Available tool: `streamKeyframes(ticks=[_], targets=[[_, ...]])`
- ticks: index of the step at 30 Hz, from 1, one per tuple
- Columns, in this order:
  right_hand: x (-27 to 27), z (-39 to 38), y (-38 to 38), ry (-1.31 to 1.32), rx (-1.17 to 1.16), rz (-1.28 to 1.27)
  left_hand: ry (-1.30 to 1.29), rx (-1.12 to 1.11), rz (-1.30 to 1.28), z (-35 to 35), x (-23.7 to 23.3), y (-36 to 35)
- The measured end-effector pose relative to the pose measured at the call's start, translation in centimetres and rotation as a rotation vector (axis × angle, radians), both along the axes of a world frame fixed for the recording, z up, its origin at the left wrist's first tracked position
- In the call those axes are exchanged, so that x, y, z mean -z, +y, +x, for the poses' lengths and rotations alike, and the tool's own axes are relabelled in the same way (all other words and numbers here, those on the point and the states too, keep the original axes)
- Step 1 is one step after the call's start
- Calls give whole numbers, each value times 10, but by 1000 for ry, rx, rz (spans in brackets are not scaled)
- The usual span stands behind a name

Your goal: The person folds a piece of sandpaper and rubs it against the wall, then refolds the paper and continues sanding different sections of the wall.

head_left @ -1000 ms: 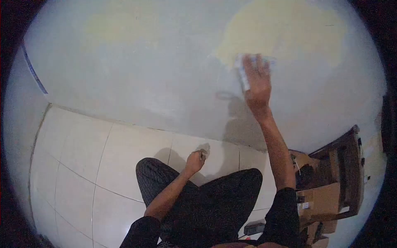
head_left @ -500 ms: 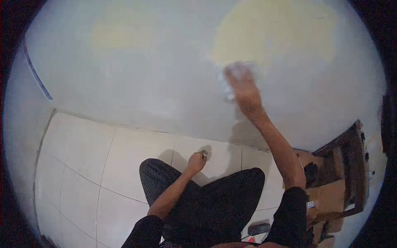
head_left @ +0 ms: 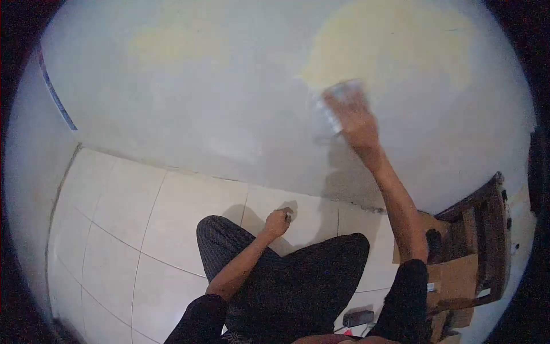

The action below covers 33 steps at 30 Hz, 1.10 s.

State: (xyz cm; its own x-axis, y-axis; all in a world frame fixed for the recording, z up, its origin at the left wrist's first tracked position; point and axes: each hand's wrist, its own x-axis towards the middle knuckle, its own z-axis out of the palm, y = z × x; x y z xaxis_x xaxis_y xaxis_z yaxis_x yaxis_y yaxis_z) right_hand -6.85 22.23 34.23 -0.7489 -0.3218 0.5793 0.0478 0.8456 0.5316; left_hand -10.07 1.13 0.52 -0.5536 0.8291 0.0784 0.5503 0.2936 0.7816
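My right hand (head_left: 358,121) is pressed against the wall (head_left: 229,109), its fingers closed over a pale, crumpled cloth-like piece (head_left: 330,119). Motion blurs both, so its exact kind does not show. Just above the hand lies the lower edge of a large yellow patch (head_left: 389,46) on the grey-white wall. My left hand (head_left: 277,222) is curled closed above the floor tiles, between my bent knees. Something small may be between its fingertips, but I cannot make it out.
Cream tiles (head_left: 189,200) meet the wall's foot. A dark wooden shelf (head_left: 490,229) with cardboard (head_left: 452,275) stands at the right. A small dark box-shaped object (head_left: 358,317) sits beside my right thigh. A smaller yellow patch (head_left: 163,46) marks the wall at upper left.
My right hand, with the pale piece, has shifted slightly right and down across the wall. The whole view has shifted a little; my left hand stays curled in place.
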Motion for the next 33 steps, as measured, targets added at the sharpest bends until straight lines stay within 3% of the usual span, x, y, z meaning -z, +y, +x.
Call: streamKeyframes(ticks=[2,5,6,11,13,15,17,18,19,20,21,22,23,24,25,26,29,33], targets=[[-16,5,0,322,191,-39,33,22,23,1,6,-1],[18,-3,1,119,188,-108,28,27,29,1,9,2],[15,-5,-2,-125,-29,-58,28,30,32,2,6,2],[-10,0,-11,172,187,-18,32,19,13,2,6,1],[13,-5,-34,62,125,-360,19,25,-13,0,7,0],[92,-16,-14,-734,149,-202,5,-2,-33,4,21,2],[103,-5,-69,-736,328,-680,84,11,210,-2,56,10],[104,5,-72,-742,81,-323,75,115,141,-8,70,14],[127,-1,-65,-710,-43,-269,50,202,68,-17,76,16],[139,9,-71,-584,-51,-467,-16,88,37,-7,13,-7],[153,13,-75,-607,-13,-739,-48,84,-65,-12,19,-3],[167,17,-77,-521,-101,-746,-87,88,-162,-14,30,-1],[197,20,-70,-540,-69,-997,-12,20,-23,-7,17,-16],[217,21,-79,-481,-84,-1124,36,74,29,-14,63,2],[238,28,-81,-423,-88,-1251,-3,11,-24,-13,40,-10],[329,28,-35,-316,-337,-1533,-47,-42,-72,-7,9,-19],[373,73,-45,-101,103,-1872,-79,-55,-59,-7,8,-21],[392,93,-43,99,333,-1971,-93,18,-76,-12,20,-10]])
